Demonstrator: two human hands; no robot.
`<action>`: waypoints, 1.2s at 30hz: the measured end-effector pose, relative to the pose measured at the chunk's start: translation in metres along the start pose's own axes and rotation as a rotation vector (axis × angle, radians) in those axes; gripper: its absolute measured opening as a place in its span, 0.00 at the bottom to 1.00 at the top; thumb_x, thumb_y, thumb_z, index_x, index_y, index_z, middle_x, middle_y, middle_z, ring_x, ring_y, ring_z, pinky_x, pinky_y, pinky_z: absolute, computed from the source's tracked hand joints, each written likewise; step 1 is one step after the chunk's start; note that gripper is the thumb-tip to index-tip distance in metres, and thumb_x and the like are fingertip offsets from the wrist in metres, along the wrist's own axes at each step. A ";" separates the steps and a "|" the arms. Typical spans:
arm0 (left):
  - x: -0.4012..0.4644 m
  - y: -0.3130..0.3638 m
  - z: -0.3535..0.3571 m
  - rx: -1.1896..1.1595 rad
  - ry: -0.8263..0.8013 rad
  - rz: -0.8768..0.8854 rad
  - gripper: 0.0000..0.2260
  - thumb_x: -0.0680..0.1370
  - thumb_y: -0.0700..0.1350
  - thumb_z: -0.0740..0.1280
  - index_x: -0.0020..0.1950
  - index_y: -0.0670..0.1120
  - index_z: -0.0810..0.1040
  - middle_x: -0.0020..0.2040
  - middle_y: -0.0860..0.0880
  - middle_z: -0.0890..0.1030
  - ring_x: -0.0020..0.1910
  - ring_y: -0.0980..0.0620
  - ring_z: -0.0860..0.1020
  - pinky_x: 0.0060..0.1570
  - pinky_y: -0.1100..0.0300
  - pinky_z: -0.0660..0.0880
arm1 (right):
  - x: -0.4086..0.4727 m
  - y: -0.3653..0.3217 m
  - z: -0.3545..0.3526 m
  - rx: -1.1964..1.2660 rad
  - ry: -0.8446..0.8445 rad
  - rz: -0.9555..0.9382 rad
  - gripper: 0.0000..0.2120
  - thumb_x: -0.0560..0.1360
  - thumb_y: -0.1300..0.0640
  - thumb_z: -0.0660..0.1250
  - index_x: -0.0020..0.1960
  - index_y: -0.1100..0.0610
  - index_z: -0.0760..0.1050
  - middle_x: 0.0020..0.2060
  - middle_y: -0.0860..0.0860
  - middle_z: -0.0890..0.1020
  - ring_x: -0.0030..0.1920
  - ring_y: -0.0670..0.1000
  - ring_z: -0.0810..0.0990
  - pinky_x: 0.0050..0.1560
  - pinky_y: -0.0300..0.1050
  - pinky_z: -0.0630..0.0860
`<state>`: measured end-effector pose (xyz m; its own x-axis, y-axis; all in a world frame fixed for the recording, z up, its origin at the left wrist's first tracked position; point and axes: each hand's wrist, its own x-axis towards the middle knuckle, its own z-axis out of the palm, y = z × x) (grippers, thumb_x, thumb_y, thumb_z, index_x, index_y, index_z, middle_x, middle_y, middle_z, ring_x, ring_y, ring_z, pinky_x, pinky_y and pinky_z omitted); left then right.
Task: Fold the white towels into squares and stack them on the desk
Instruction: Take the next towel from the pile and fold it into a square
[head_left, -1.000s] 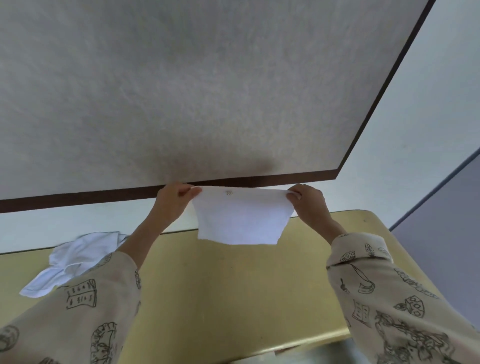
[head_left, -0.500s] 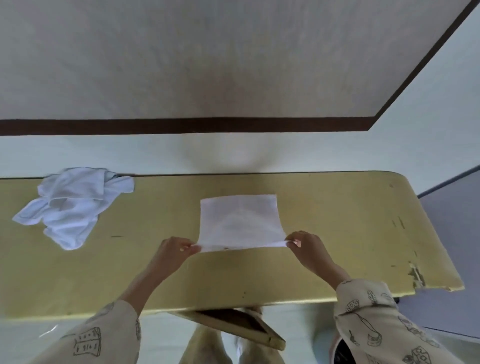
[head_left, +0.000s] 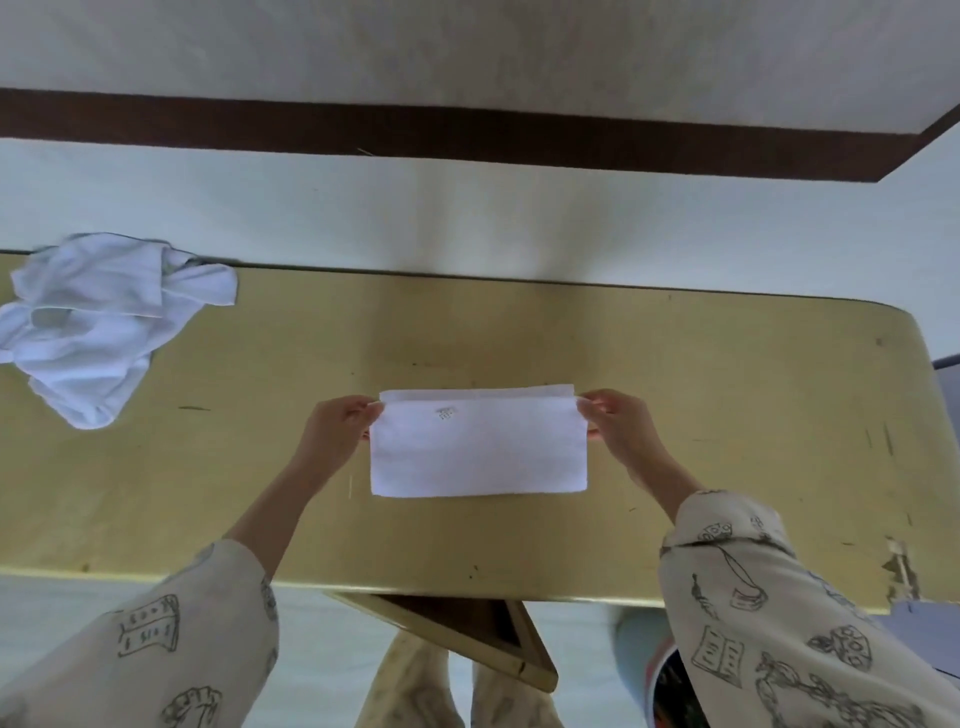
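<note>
A white towel (head_left: 478, 452) lies folded in half as a wide rectangle in the middle of the yellow desk (head_left: 727, 415). A small grey mark shows near its top left. My left hand (head_left: 340, 431) pinches the upper layer's far left corner. My right hand (head_left: 618, 423) pinches the far right corner. The upper layer's far edge sits just short of the lower layer's edge. A crumpled heap of white towels (head_left: 98, 322) rests at the desk's far left.
The desk's back edge meets a white wall with a dark brown band (head_left: 467, 137). An open wooden drawer (head_left: 467, 634) sticks out under the desk's front edge. The desk's front right corner (head_left: 901, 569) is chipped.
The towel hung in the air between both hands, then came down onto the desk. Both hands carried its near edge away from me, folding it in half.
</note>
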<state>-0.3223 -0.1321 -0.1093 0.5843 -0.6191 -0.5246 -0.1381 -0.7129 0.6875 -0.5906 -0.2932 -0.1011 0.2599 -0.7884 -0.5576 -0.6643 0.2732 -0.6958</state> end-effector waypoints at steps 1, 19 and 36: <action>0.008 0.001 0.002 -0.018 0.006 -0.005 0.08 0.76 0.41 0.66 0.50 0.39 0.81 0.38 0.46 0.81 0.36 0.50 0.77 0.49 0.52 0.76 | 0.008 0.000 0.004 0.009 0.012 0.004 0.09 0.76 0.62 0.64 0.55 0.62 0.78 0.42 0.54 0.82 0.42 0.54 0.80 0.53 0.55 0.78; 0.033 -0.005 0.017 -0.080 0.069 -0.106 0.04 0.74 0.43 0.70 0.42 0.44 0.77 0.39 0.48 0.81 0.39 0.47 0.80 0.49 0.53 0.78 | 0.035 0.016 0.031 -0.073 0.210 0.012 0.10 0.76 0.55 0.65 0.52 0.60 0.79 0.38 0.51 0.80 0.39 0.51 0.78 0.44 0.44 0.74; 0.032 -0.002 0.020 -0.040 0.112 -0.129 0.07 0.73 0.43 0.69 0.37 0.48 0.73 0.40 0.46 0.80 0.40 0.47 0.78 0.46 0.55 0.74 | 0.039 0.012 0.037 -0.193 0.301 0.044 0.12 0.76 0.50 0.64 0.49 0.58 0.78 0.43 0.50 0.82 0.41 0.48 0.76 0.43 0.41 0.68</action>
<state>-0.3195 -0.1575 -0.1378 0.6811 -0.4810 -0.5521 -0.0255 -0.7691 0.6386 -0.5620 -0.3003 -0.1480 0.0293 -0.9132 -0.4065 -0.7977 0.2237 -0.5601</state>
